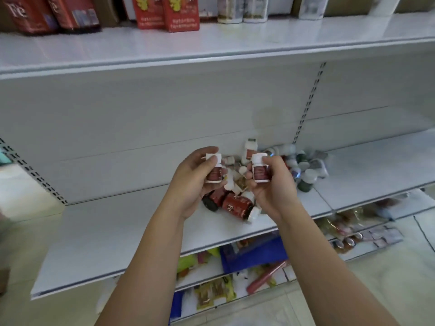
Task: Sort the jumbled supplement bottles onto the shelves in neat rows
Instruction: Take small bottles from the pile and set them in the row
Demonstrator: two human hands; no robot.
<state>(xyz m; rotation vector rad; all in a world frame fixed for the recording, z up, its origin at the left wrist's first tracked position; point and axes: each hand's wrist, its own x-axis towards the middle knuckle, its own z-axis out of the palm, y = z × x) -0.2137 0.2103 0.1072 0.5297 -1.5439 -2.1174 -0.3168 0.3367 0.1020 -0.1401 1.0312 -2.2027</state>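
My left hand (191, 182) grips a small white-capped bottle with a dark red label (213, 169), held upright. A matching white-capped bottle (260, 169) stands upright in my right hand (273, 187). Both hands hover above a jumbled pile of supplement bottles (289, 164) on the white middle shelf (117, 231). Two larger red bottles (231, 204) lie on their sides just below my hands. A green bottle (306, 181) lies at the pile's right edge.
The upper shelf (235, 43) carries red boxes (180, 12) and pale bottles (242, 9) along its back. A lower shelf (353, 236) holds mixed packets and a blue item (254, 252). Slotted uprights (308, 100) run down the back panel. The middle shelf's left part is bare.
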